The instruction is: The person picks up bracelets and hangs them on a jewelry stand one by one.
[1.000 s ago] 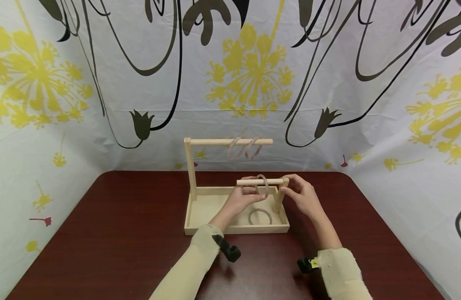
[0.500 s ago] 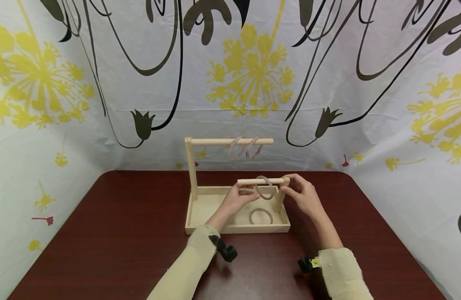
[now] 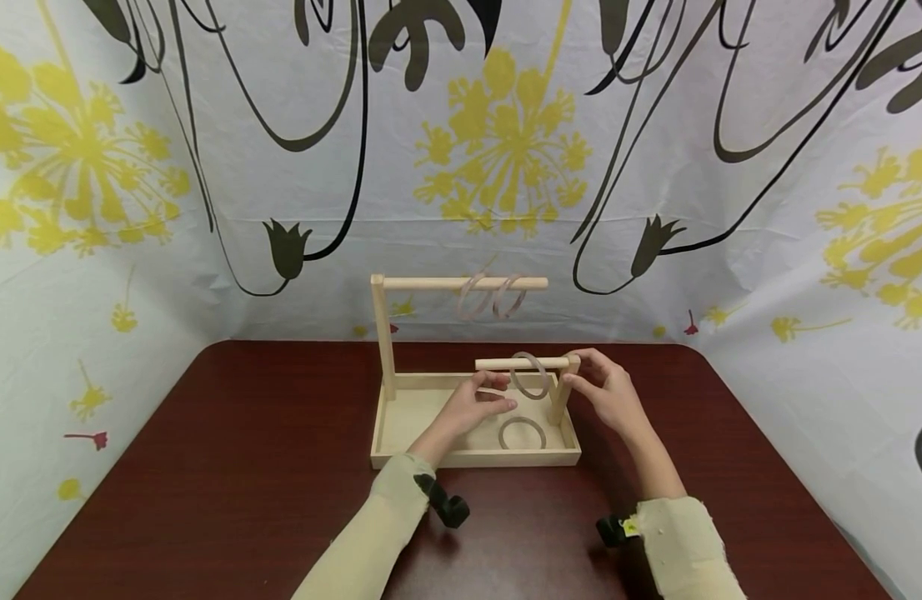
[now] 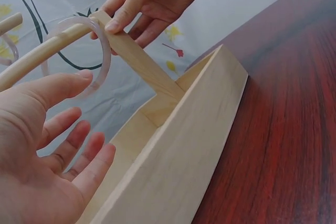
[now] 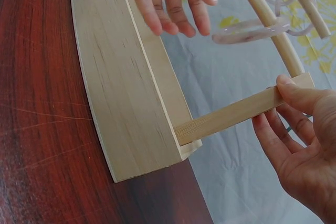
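Observation:
A pale translucent bangle (image 3: 529, 376) hangs on the lower wooden rod (image 3: 498, 364) of a small wooden stand. My left hand (image 3: 472, 407) is just left of that bangle, below the rod, its fingers loosely bent and holding nothing. In the left wrist view the thumb overlaps the ring's lower edge. My right hand (image 3: 609, 392) grips the top of the short wooden post (image 5: 236, 111) that carries this rod, thumb on one side and fingers on the other. Another bangle (image 3: 522, 433) lies in the stand's tray (image 3: 408, 460), below the hanging one.
At the back left of the tray rises a taller post (image 3: 383, 337) with an upper rod (image 3: 423, 284), where two more bangles (image 3: 509, 297) hang. The stand sits on a dark red-brown table (image 3: 281, 467). A patterned cloth (image 3: 461, 167) surrounds the table's far side.
My left hand has let go of the bangle on the lower rod and drawn back to the left and slightly down. That bangle now hangs freely. My right hand stays on the post.

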The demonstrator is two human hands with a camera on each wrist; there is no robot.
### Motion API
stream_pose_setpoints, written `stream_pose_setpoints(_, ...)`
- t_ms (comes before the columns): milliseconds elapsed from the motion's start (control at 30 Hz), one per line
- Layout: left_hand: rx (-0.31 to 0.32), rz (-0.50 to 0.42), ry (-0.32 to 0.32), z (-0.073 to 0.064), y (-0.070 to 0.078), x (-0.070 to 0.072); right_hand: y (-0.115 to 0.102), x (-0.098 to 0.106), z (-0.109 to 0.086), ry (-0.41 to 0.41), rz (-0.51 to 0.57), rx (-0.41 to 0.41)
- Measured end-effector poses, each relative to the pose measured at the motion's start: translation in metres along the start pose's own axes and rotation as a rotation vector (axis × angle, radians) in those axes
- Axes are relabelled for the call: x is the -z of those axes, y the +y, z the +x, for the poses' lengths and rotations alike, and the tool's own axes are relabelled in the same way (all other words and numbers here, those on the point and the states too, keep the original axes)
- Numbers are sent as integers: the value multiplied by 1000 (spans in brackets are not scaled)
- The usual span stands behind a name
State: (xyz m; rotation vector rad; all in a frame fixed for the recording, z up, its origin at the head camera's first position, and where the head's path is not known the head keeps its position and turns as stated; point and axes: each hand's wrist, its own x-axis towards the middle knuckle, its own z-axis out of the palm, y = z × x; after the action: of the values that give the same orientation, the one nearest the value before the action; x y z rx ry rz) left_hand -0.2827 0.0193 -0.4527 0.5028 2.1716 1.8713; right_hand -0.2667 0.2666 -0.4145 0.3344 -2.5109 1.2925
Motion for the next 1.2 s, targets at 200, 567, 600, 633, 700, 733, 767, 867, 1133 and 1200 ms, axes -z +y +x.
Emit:
stream_pose_setpoints(200,7,28,-31,-1,-6,1,2,0,0,-15,-8,5)
stream_pose_setpoints(567,34,76,-109,-3,-11,1,4,0,1,-17,-23,7)
stream_pose_setpoints(600,39,85,-124,-3,-11,1,4,0,1,-17,-24,9)
stream_pose_setpoints(633,43,98,-140,-4,-12,1,4,0,1,-17,-23,11)
stream_pose_setpoints(700,44,126,-170,-4,-13,1,4,0,1,-19,-19,12)
stream_pose_setpoints(733,42,140,-182,-4,-13,0,4,0,1,-20,-18,13)
stream_pose_setpoints(767,44,150,-193,-4,-13,0,4,0,1,-20,-18,13)
stream_pose_setpoints(867,33,194,-217,-3,-12,0,4,1,1,-24,-22,11)
stream_pose_setpoints(1133,7,430,-283,1,-9,-3,5,1,3,-35,-29,-7)
stream_pose_setpoints(1200,-18,529,-301,2,-9,-4,5,1,3,-36,-28,-7)
